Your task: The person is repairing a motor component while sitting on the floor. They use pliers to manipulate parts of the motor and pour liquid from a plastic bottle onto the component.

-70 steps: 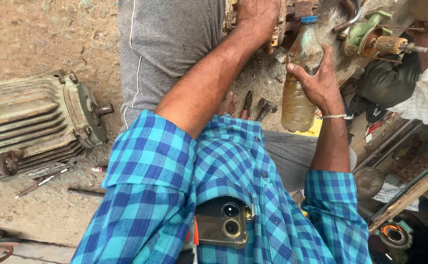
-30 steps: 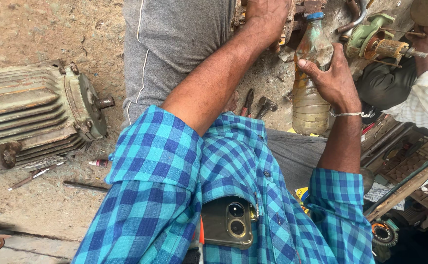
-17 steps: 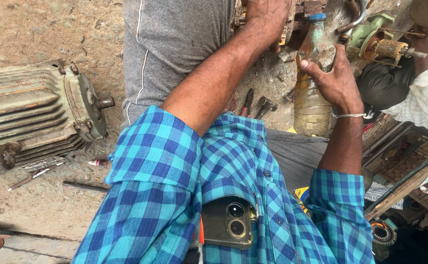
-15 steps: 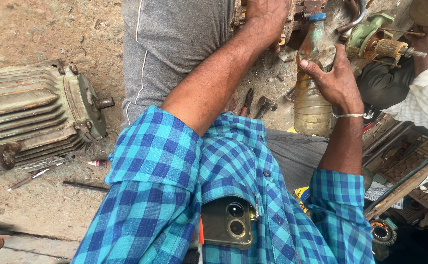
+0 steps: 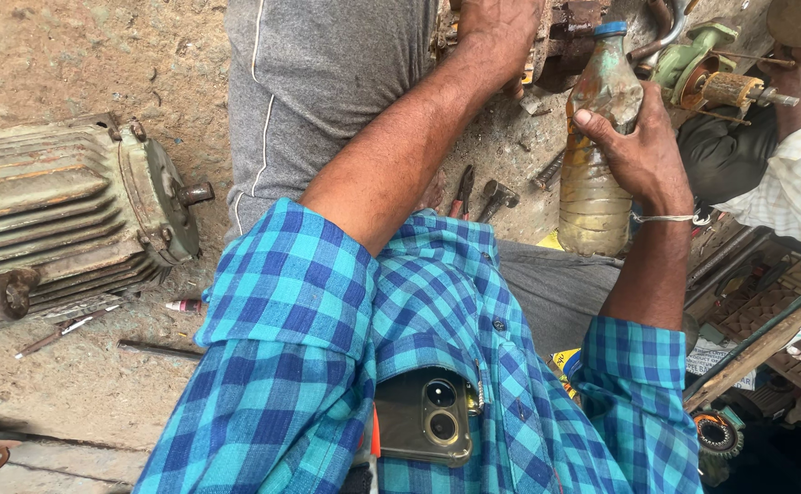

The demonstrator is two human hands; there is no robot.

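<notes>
My right hand (image 5: 640, 154) grips a grimy plastic bottle (image 5: 592, 178) with a blue cap, about half full of yellowish-brown liquid. It is held almost upright, its cap near a rusty metal part (image 5: 572, 26) at the top edge. My left hand (image 5: 499, 35) reaches forward, and its fingers curl over that rusty part. Both arms come out of a blue checked shirt (image 5: 437, 366), which has a phone (image 5: 423, 416) in its chest pocket.
A dirty ribbed electric motor (image 5: 62, 210) lies on the dirt ground at left. Pliers (image 5: 463, 192) and another tool lie by my grey-trousered leg (image 5: 327, 82). At right, another person's cream sleeve (image 5: 798, 187) and hand are near a green part with a copper winding (image 5: 725, 87). Trays of parts sit lower right.
My right hand has lifted the bottle up and to the right, so its cap is now closer to the rusty part. My left hand has stayed on that part.
</notes>
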